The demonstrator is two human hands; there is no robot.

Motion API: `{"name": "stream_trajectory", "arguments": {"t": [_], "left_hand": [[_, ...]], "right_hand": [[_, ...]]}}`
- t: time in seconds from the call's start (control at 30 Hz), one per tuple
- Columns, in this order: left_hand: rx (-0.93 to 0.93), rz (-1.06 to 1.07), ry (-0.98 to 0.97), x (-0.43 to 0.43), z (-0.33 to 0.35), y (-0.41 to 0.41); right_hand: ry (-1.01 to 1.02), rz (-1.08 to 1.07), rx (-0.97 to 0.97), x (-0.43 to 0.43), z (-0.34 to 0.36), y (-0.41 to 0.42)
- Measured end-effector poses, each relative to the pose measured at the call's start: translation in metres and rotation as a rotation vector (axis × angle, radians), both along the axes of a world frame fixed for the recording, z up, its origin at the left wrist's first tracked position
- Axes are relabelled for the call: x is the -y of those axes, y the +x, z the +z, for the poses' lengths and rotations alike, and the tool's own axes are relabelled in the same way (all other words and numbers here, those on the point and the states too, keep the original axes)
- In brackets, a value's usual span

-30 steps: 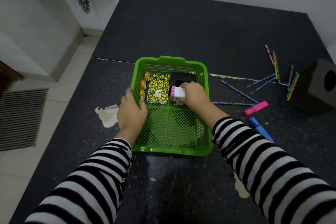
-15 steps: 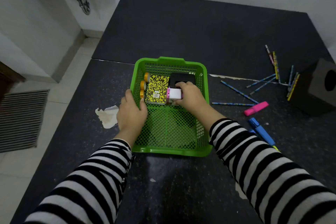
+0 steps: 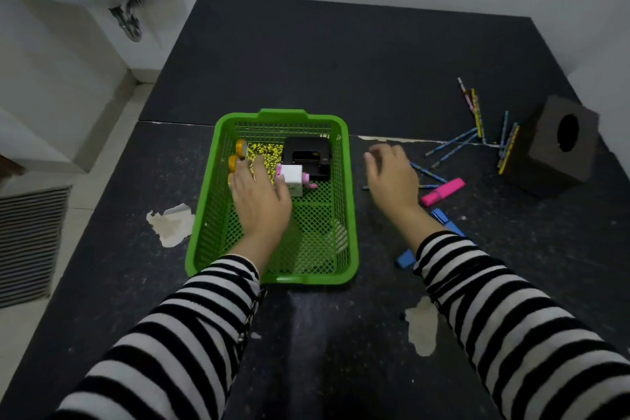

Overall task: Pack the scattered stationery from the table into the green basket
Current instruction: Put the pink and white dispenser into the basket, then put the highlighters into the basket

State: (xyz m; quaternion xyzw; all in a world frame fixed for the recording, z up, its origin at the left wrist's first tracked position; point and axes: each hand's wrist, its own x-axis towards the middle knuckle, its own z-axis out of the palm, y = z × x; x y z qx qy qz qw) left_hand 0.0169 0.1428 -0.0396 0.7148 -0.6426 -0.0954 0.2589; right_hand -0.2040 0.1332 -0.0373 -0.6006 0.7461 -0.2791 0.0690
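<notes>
Stationery half packed: at the far end of the green mesh basket (image 3: 351, 215), likely to keep room free, a speckled yellow notebook (image 3: 267, 149), a boxy black punch (image 3: 307, 154), orange rolls (image 3: 240, 147) and a white-and-pink block (image 3: 291, 174); outside on the dark table (image 3: 341, 61), thin pencils (image 3: 453, 143), a pink highlighter (image 3: 443, 192), a blue marker (image 3: 446, 220). Left hand (image 3: 259, 203) spread flat in the basket, fingers over the notebook, probably squaring things up; right hand (image 3: 392, 179) loose, empty, blurred, beside the basket, likely bound for the pencils.
</notes>
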Motion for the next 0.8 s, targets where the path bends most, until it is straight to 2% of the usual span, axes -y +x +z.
{"name": "stream_trajectory", "arguments": {"t": [0.13, 0.27, 0.47, 0.57, 0.67, 0.8], "left_hand": [[-0.056, -0.07, -0.005, -0.006, 0.004, -0.041], [-0.074, -0.124, 0.002, -0.012, 0.001, -0.073], [-0.052, -0.136, 0.005, -0.022, -0.002, -0.094], [-0.046, -0.124, 0.021, -0.027, -0.004, -0.095], [-0.008, -0.133, 0.013, -0.03, -0.006, -0.082], [0.062, -0.052, 0.026, -0.026, -0.005, -0.042]], "right_hand": [[0.345, -0.263, -0.174, -0.019, -0.022, -0.059], [0.558, -0.504, -0.105, -0.041, -0.036, -0.098], [0.755, -0.477, -0.016, -0.058, -0.054, -0.128], [0.65, -0.461, -0.031, -0.058, -0.053, -0.128], [0.388, -0.383, -0.041, -0.05, -0.034, -0.114], [0.063, -0.148, 0.148, -0.025, 0.003, -0.068]]}}
